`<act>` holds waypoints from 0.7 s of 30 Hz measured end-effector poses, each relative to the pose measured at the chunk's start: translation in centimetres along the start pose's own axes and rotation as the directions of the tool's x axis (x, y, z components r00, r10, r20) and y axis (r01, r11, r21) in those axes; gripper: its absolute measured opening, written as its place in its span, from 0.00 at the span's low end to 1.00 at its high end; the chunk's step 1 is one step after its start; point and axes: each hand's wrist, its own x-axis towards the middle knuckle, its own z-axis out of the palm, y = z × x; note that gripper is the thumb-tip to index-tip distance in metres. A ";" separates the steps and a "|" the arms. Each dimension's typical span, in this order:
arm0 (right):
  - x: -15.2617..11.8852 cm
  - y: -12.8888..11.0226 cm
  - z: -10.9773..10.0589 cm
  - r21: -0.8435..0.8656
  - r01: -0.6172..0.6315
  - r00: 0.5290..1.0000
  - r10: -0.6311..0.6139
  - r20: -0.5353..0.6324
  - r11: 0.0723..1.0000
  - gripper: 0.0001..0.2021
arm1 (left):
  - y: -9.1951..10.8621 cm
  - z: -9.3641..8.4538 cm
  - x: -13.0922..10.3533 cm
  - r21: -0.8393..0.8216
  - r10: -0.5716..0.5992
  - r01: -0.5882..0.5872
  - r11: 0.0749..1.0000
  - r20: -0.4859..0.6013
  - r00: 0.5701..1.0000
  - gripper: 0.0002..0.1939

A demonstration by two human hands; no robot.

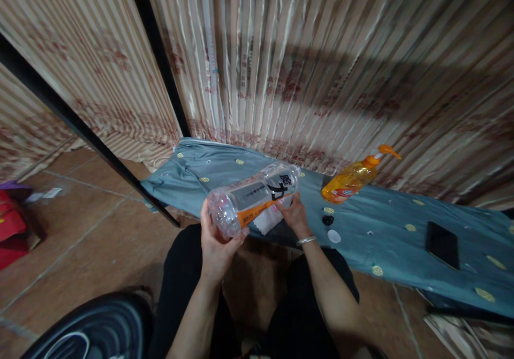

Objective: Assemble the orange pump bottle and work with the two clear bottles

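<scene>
A large clear plastic bottle (252,195) with an orange and black label lies tilted across the front, above the cloth-covered surface. My left hand (219,241) is closed around its broad left end, thumb at the front. At the other end, my right hand (296,217), with a silver bangle at the wrist, grips the underside near the label; its fingertips are partly hidden. Below the bottle shows a crumpled white piece (268,219), perhaps tissue. Right of my right hand lie a small black cap (328,219) and a white disc (334,236).
An orange pump bottle (349,181) stands on the blue-green patterned cloth (393,230), near the striped curtain (305,69). Farther right lies a black phone (442,244). Dark poles (160,53) rise at left. A black round stool (92,329) and red box (14,227) are on the floor.
</scene>
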 end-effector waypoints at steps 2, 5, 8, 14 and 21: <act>0.0 0.0 0.0 0.006 -0.017 1.000 0.016 0.017 1.000 0.24 | 0.2 0.0 0.0 -0.008 -0.010 0.010 1.000 0.005 1.000 0.61; 0.0 -0.1 -0.1 0.020 -0.029 0.999 0.028 0.040 0.999 0.24 | 0.2 0.0 0.0 -0.025 -0.027 0.027 0.999 0.000 1.000 0.61; -0.1 -0.3 -0.2 0.018 -0.041 0.999 0.040 0.036 0.999 0.23 | 0.1 0.2 -0.1 -0.042 -0.029 0.028 0.999 -0.009 1.000 0.60; 0.0 -0.5 -0.4 -0.011 -0.062 0.996 0.063 0.057 0.998 0.21 | 0.1 0.4 -0.2 -0.037 -0.012 0.011 0.999 -0.034 0.999 0.60; 0.1 0.6 0.2 -0.061 0.041 0.999 -0.041 0.005 0.997 0.25 | 0.0 0.3 -0.1 -0.055 -0.027 0.025 0.998 -0.043 0.999 0.62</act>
